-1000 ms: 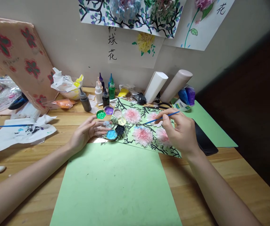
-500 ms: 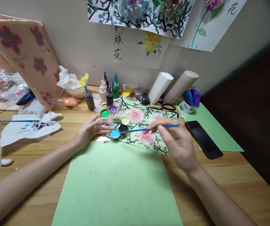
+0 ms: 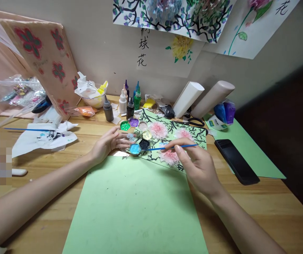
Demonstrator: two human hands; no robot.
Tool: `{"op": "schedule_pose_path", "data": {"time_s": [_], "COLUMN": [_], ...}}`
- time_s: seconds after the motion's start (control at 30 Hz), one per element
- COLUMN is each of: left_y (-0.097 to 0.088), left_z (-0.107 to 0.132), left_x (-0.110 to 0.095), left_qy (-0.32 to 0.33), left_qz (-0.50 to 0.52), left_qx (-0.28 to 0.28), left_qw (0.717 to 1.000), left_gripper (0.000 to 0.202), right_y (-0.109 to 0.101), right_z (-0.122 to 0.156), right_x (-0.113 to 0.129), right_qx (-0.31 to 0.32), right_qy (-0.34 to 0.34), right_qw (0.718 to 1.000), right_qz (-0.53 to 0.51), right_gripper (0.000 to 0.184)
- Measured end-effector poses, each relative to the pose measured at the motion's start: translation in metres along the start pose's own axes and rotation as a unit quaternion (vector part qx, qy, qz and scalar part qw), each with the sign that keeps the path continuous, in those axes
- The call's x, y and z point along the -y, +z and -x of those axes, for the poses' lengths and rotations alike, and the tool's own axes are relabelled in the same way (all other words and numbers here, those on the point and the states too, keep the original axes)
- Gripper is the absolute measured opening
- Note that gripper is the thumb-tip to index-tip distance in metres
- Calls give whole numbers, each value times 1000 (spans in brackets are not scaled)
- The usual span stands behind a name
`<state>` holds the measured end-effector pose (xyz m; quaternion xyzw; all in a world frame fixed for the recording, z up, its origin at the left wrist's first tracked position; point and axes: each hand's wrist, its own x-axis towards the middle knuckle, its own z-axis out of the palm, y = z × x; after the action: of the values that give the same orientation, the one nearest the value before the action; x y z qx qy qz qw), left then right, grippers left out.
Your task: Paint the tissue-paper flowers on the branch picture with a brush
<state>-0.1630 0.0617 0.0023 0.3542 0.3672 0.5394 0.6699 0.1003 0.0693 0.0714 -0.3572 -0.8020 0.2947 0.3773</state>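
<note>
My left hand grips the left side of a clear paint palette, its fingers laid across the wells. Those wells hold green, purple, light blue, black and pale paints. A thin blue paintbrush is pinched in my right hand, its tip at the edge of the light blue paint. Under the palette's right part and the brush lies a green picture with black branches and pink paper flowers. A plain light green sheet stretches between my forearms.
Paint bottles stand by the wall. Scissors lie behind the picture, and a black phone lies to the right. On the left, a second brush rests on stained tissue. Two tubes lean against the wall.
The whole view has shifted, so things sit further right in the picture. My right hand has moved slightly left toward the palette, with the brush tip still at the light blue paint.
</note>
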Motion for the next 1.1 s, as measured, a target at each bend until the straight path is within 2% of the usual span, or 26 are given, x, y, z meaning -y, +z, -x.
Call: {"op": "schedule_pose_path", "data": {"time_s": [0.13,0.23,0.37,0.5,0.77,0.97,1.1], "left_y": [-1,0,2,2,0,0,1], "left_z": [0,0,0,-1,0,0,1], "left_x": [0,0,-2,-2,-1,-1,-1], "left_qy": [0,-2,-7,-4,0,2,-1], "left_qz": [-3,-2,-8,-11,-8,-4,0], "left_qx": [4,-7,-15,-14,-11,-10,-13], "left_qw": [1000,1000,1000,1000,1000,1000,1000], "left_gripper": [23,22,22,22,23,21,20], "right_y": [-17,-29,-31,-25,-22,-23,-23], "right_z": [-6,-10,-13,-14,-15,-15,-15], "right_x": [-2,-12,-23,-24,-26,-26,-28], "right_qx": [-136,-185,-162,-131,-110,-128,-109], "right_qy": [-13,-6,-13,-42,-16,-18,-18], "right_qw": [991,982,981,979,982,981,981], "right_qz": [-4,32,103,150,155,142,157], "right_gripper": [20,21,20,18,19,19,19]}}
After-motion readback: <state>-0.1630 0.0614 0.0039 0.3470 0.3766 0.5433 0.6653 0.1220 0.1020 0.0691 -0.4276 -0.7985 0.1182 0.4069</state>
